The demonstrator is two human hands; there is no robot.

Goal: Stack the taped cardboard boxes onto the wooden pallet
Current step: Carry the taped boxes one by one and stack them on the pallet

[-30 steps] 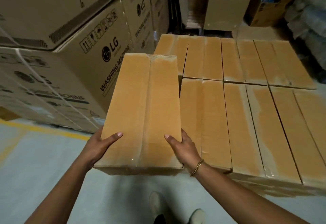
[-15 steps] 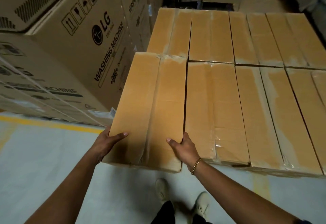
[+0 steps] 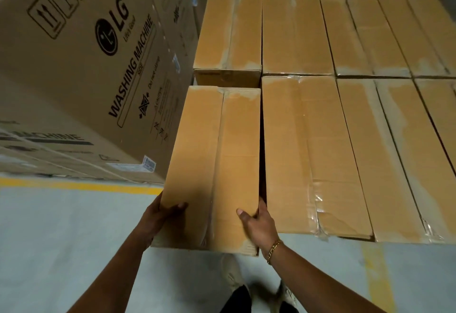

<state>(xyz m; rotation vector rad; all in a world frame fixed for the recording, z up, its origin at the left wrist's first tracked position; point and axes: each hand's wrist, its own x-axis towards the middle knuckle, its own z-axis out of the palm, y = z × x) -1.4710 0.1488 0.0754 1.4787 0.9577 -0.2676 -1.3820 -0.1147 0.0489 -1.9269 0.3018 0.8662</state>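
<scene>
Box [image 3: 217, 159] gripped at near corners by left hand [image 3: 160, 216] and right hand [image 3: 259, 226], thumbs on top. Narrow gap to stack [image 3: 308, 152] on right; carton [image 3: 86, 66] close at left edge.

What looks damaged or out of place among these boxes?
The stacked box right of the held box has wrinkled, crumpled tape at its near end. Otherwise the rows look tidy.
</scene>
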